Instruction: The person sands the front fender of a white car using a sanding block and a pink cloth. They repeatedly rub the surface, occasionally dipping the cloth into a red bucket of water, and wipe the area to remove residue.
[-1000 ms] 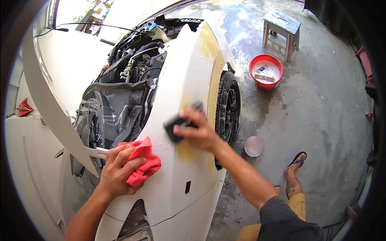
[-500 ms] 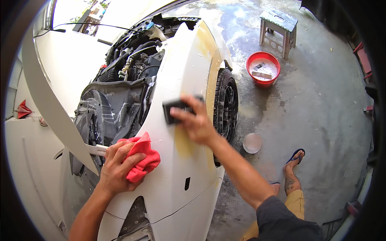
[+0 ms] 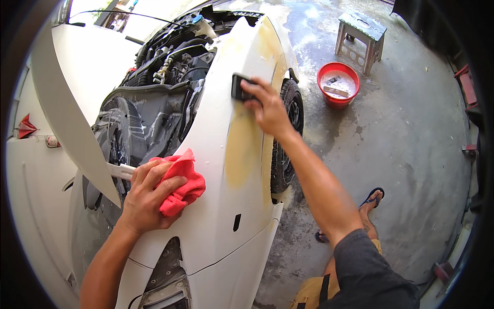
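Observation:
A white car fender (image 3: 206, 206) with yellowish filler patches (image 3: 240, 154) lies under both hands. My right hand (image 3: 270, 108) grips a black sanding block (image 3: 242, 87) and presses it on the fender at the upper end of the long filler patch. Bunched in my left hand (image 3: 149, 198) is a red cloth (image 3: 182, 183); that hand rests on the fender by the edge of the engine bay (image 3: 154, 113). Below the right hand, the black tire (image 3: 288, 154) shows beside the wheel arch.
A red bucket (image 3: 320, 92) of cloudy liquid with blocks in it stands on the wet concrete floor (image 3: 401, 154). Behind it is a grey folding stool (image 3: 363, 26). A raised hood panel (image 3: 62, 113) curves up at left. My sandalled foot (image 3: 373, 198) is at right.
My right hand has slid the sanding block forward along the fender, uncovering the filler patch. The left hand keeps the cloth in nearly the same spot. The view has shifted slightly.

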`<state>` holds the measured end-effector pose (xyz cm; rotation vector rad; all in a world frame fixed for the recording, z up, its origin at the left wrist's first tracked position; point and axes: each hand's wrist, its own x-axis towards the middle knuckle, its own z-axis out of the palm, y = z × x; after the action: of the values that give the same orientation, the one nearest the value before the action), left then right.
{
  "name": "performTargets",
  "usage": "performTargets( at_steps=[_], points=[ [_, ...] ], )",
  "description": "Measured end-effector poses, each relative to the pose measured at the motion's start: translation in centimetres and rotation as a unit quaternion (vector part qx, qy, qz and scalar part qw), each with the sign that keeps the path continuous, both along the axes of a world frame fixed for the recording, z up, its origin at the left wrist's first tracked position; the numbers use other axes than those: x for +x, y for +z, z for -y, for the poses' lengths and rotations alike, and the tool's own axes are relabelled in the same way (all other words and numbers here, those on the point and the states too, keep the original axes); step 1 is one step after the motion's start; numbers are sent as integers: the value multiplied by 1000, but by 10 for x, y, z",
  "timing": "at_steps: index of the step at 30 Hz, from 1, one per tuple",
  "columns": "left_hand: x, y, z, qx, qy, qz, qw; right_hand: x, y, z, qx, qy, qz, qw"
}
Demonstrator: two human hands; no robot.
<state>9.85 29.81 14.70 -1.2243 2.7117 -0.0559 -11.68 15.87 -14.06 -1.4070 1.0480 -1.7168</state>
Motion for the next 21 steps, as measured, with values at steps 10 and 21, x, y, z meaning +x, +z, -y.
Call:
performTargets(
  at_steps=[10, 21],
  points=[
    [6, 0, 2, 13, -1, -12, 1000, 53, -1, -153, -196, 66, -79, 975],
    [12, -3, 2, 9, -7, -17, 1000, 51, -2, -134, -132, 31, -40, 990]
  ],
)
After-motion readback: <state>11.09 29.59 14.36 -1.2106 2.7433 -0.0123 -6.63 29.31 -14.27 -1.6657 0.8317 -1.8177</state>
